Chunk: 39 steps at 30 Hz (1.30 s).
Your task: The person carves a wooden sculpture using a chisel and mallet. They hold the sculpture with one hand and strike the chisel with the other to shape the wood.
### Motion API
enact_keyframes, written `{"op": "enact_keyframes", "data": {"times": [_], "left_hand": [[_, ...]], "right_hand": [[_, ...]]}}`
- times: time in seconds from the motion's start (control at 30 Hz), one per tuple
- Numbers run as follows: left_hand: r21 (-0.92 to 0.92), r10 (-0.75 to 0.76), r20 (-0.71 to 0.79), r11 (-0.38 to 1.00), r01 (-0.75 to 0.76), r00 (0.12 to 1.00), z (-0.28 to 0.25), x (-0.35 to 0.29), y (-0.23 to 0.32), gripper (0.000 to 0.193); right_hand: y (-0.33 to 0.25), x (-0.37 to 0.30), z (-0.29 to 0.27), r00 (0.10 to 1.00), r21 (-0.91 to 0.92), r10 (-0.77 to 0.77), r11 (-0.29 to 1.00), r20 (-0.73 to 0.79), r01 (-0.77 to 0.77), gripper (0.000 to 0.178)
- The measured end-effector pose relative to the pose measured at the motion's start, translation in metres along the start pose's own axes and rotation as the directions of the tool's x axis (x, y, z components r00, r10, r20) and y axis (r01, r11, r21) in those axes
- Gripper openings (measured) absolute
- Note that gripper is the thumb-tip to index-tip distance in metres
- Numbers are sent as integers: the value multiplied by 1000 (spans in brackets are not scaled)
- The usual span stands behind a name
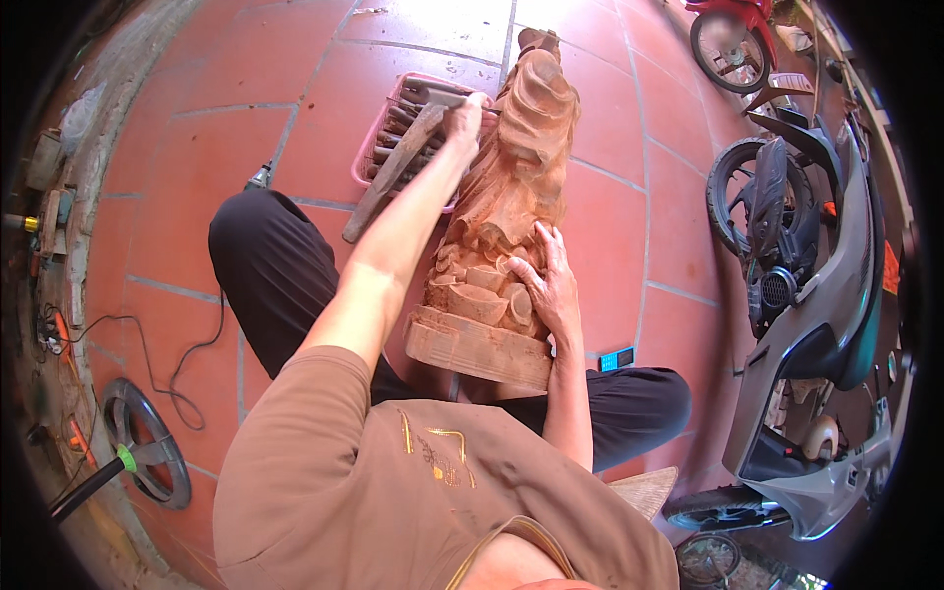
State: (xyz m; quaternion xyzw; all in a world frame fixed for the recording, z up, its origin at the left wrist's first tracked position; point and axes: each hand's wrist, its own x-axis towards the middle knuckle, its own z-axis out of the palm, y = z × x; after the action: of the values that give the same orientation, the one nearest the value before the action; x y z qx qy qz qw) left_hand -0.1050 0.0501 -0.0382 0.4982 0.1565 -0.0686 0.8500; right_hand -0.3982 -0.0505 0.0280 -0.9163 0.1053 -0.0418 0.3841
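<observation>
A reddish-brown wooden carving (531, 147) with flowing folds lies lengthwise before me, its flat base nearest my body. My left hand (467, 120) is closed at the upper left side of the carving. It appears to grip a chisel, whose thin dark shaft points right toward the wood. Beneath that hand, a long, worn wooden piece (393, 172) slants across a pink basket (358, 162) of several hand tools. My right hand (554, 285) rests on the lower right of the carving, thumb and fingers spread against its surface.
Red floor tiles (610, 128) surround the carving. A small blue device (617, 359) lies by my right knee. Motorbikes (836, 295) line the right side. At left are a black cable (147, 344), a wheel (147, 442) and a power tool's tip (260, 177).
</observation>
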Motion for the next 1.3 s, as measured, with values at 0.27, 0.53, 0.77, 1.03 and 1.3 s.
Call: {"op": "enact_keyframes", "data": {"times": [0.27, 0.53, 0.77, 1.03, 1.3], "left_hand": [[-60, -107, 80, 992, 112, 991, -23, -21, -9, 25], [-123, 33, 18, 992, -31, 999, -9, -9, -32, 22], [-193, -1, 100, 981, 20, 995, -18, -5, -12, 19], [7, -86, 180, 996, 87, 980, -26, -28, -5, 19], [-29, 141, -68, 989, -143, 988, 7, -18, -2, 14]], "right_hand": [[13, -9, -5, 999, 1, 43, 999, -28, -43, 77], [7, -3, -1, 1000, -24, 18, 1000, -5, -18, 73], [4, -6, -3, 1000, -16, 20, 1000, -11, -20, 74], [14, -8, -4, 999, -81, 46, 996, -24, -47, 75], [3, -2, 0, 999, -53, 33, 998, -17, -34, 75]]}}
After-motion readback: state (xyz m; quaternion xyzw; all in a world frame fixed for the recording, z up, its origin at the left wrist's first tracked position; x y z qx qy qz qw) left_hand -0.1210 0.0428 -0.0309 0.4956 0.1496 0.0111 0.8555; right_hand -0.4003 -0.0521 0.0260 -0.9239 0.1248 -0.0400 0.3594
